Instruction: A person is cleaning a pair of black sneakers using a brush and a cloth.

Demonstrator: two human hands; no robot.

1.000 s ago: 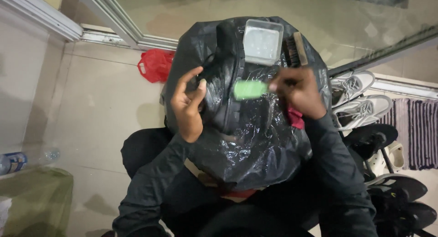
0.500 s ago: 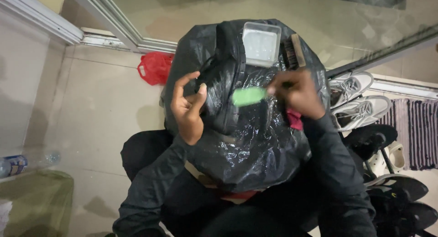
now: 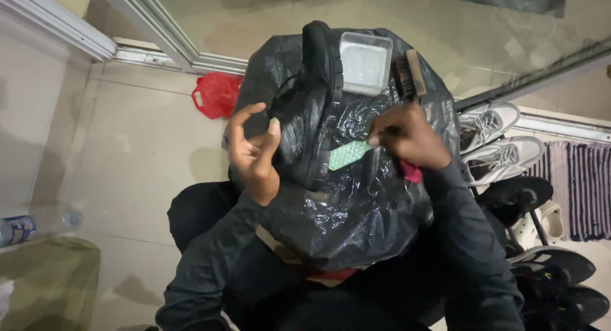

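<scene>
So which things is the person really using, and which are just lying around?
In use:
- black shoe, held by the left hand
- green brush, in the right hand
- black plastic bag under the shoe

Lying about:
- clear tub
- wooden brush
- red bag
- bottle
- white sneakers

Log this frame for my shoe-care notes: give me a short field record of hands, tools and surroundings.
left hand: grips black rubber-soled shoe, tilted on its side
right hand: holds small green-headed brush against the shoe's sole
work surface: crinkled black plastic bag over the lap
on bag: clear square plastic tub; wooden bristle brush
floor: red plastic bag; white sneakers
</scene>
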